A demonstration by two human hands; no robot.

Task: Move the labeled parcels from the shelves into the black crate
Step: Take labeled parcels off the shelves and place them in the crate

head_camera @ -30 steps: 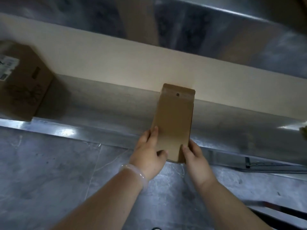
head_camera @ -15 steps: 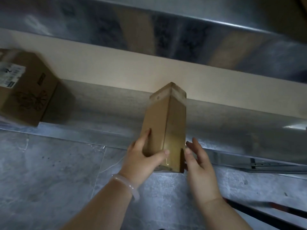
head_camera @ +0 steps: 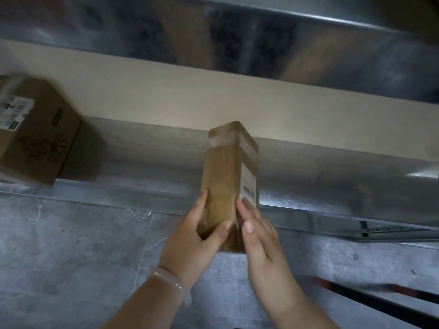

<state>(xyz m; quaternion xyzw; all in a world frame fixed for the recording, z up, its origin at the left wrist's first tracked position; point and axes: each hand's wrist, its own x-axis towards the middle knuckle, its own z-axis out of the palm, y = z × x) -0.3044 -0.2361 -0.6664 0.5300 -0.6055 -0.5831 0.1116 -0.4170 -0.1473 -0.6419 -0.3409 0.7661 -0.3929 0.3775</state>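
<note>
Parcel (head_camera: 223, 176) upright before shelf (head_camera: 142, 160) | left hand (head_camera: 192, 236) grips its lower end | right hand (head_camera: 261, 243) pinches its labelled side

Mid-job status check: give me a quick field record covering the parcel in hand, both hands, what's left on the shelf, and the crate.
parcel in hand: narrow parcel, upright, lower end out past the shelf edge
label: white label on its right face
left hand: grips the parcel's lower left
right hand: holds its lower right edge, one fingertip on the label
on shelf: labeled box, far left
black crate: not in view
</note>
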